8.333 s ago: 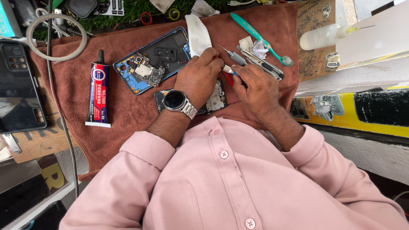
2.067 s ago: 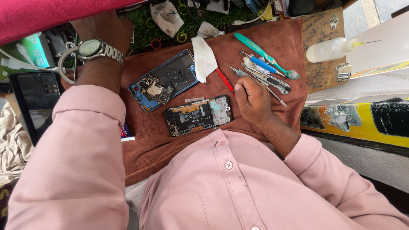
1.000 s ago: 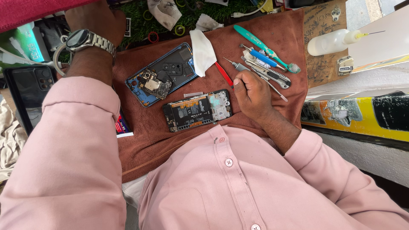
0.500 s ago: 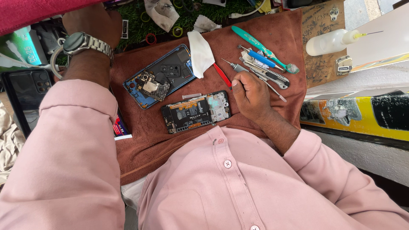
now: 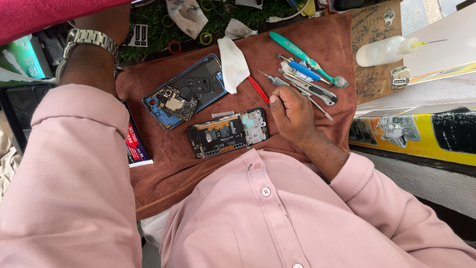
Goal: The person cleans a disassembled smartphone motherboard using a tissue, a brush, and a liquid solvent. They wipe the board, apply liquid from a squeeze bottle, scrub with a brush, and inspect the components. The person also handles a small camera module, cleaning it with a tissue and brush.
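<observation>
Two hands apart: my right hand (image 5: 292, 110) closes on tweezers (image 5: 317, 105) beside the opened phone (image 5: 229, 133), best kept steady; my left hand (image 5: 106, 20) reaches away, grip hidden.

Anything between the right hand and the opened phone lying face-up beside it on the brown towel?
Nothing visible: the right hand rests on the brown towel right beside the opened phone, with only bare cloth between them.

A brown towel (image 5: 317, 44) carries a blue-framed phone back (image 5: 186, 92), a teal-handled tool (image 5: 297, 49) and a red pick (image 5: 258, 89); beside the towel, a yellow-and-black board (image 5: 421, 131).
</observation>
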